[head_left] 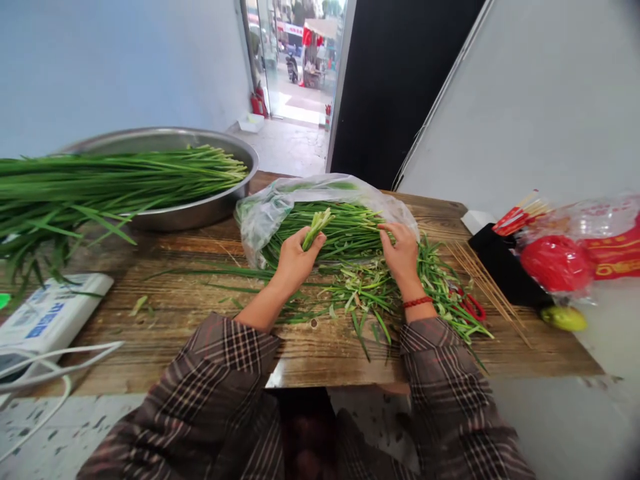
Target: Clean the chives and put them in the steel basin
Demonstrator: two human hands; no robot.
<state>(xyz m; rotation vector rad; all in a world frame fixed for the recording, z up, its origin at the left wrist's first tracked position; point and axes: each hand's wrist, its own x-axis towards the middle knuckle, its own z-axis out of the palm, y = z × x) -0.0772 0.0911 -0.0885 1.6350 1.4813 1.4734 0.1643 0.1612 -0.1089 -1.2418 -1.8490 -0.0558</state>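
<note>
My left hand [299, 259] is closed around a small bunch of garlic chives [318, 223], their pale cut ends pointing up. To its right, my right hand [400, 250] pinches with thumb and forefinger at the stem ends of garlic chives [340, 223] lying in a clear plastic bag [257, 227]. What exactly sits between those fingertips is too small to make out well. Under and beside the right hand is a loose heap of chive trimmings [363, 287], with wilted leaves, spread over the wooden table [190, 340].
A large metal basin [200, 212] at the left carries a thick pile of garlic chives [150, 177]. Near it are a white box [60, 313] and white cables [65, 363]. On the right lie thin wooden sticks [493, 290], red-handled scissors [473, 305] and a red plastic-wrapped bundle [557, 263].
</note>
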